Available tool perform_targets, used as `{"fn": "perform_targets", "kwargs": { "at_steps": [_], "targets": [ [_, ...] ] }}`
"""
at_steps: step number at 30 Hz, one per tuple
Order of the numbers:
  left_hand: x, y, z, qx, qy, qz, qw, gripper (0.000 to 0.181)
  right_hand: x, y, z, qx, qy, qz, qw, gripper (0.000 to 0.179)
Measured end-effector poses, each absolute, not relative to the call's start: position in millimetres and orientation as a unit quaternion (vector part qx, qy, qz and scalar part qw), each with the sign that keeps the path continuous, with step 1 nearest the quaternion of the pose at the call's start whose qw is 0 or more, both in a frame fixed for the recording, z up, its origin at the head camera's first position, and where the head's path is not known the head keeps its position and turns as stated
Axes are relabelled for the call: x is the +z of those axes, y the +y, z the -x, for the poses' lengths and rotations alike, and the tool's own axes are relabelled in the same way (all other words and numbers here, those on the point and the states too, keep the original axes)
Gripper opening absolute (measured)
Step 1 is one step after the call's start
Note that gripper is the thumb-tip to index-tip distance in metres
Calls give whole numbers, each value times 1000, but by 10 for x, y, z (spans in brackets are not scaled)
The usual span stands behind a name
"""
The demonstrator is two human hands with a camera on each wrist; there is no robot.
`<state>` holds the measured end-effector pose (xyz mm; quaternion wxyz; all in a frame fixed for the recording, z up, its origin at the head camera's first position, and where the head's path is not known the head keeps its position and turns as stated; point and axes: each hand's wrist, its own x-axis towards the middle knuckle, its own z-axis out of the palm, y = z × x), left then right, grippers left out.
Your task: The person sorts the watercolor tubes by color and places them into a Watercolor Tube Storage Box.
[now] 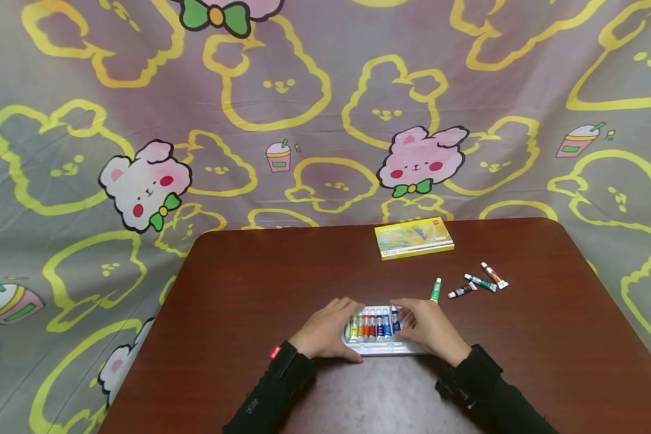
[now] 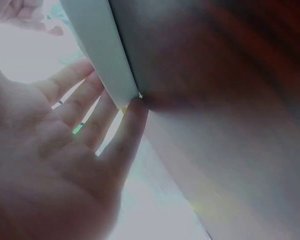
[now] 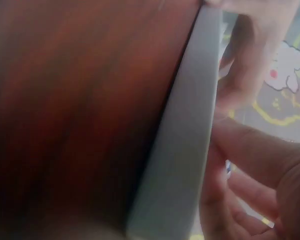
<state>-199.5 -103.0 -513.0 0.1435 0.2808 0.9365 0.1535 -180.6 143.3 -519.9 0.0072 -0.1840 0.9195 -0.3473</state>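
L hand is laid around the L end of the white tray, palm turned inward, thumb stretched along the near corner, fingertips over the far one. In the L wrist view the fingers are seen nearly straight w/ gaps btwn them, touching the tray wall; nothing is picked up by it. Much of that view is washed out by glare, so tray contents can't be read there.

Tray is set flat on the brown table, btwn both hands. A row of tubes, yellow thru red to blue, is held in it, labels too small to be read. At the row's R side a dark blue tube is pinched btwn thumb & index of R hand, which is bent over the tray w/ fingers curled; the tray's R end is mostly covered by it. In the R wrist view a small bluish-white bit is glimpsed btwn fingers, too blurred to ID.

Beyond, a yellow box is placed nr the table's far edge. Green tube is seen just past R hand; whether its lower end is covered can't be told. Farther R, black tube, teal tube & orange-brown tube are scattered close together.
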Motion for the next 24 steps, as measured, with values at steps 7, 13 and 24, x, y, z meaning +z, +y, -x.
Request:
{"fn": "perform_targets", "kwargs": {
  "at_steps": [7, 13, 24],
  "targets": [
    [-5119, -1037, 1967, 155, 936, -283, 137, 100, -5258, 1419, 1811, -323, 925, 200, 5, 58],
    [-5112, -1038, 1960, 156, 936, -288, 130, 99, -5249, 1421, 1825, -257, 945, 203, 9, 64],
    [-5118, -1055, 1979, 157, 935, -289, 132, 99, -5161, 1416, 1712, -89, 961, 262, -19, 64]
  ]
}}
